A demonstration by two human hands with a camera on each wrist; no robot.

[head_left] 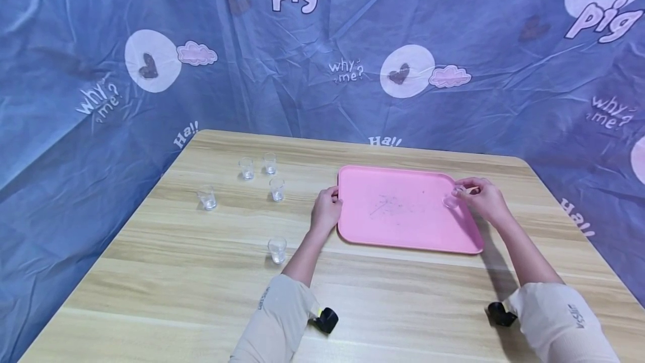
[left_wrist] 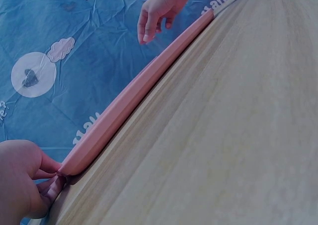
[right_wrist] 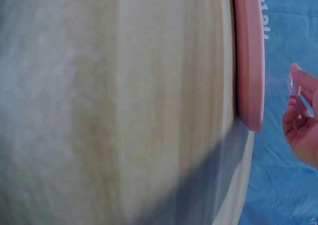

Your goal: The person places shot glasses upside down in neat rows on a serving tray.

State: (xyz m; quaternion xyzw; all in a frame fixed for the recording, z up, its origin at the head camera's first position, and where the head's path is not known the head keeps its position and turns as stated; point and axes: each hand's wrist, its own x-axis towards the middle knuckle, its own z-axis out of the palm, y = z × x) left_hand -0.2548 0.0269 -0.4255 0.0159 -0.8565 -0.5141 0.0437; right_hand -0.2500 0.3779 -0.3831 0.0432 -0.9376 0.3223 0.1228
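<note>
My left hand [head_left: 326, 210] grips the left rim of a pink tray [head_left: 403, 238] lying on the wooden table. The left wrist view shows that thumb and fingers [left_wrist: 47, 165] pinching the tray's corner. Over the right end of the tray, my right hand [head_left: 485, 200] holds a small clear glass [head_left: 451, 200] between thumb and fingers. That glass [right_wrist: 292, 84] is partly covered by the fingers in the right wrist view. Whether its base touches the tray, I cannot tell.
Several small clear glasses stand left of the tray, among them one near my left forearm [head_left: 277, 251] and one farthest left [head_left: 207, 199]. Faint dark marks show on the tray's middle. A blue printed cloth [head_left: 322, 99] hangs behind the table [head_left: 166, 290].
</note>
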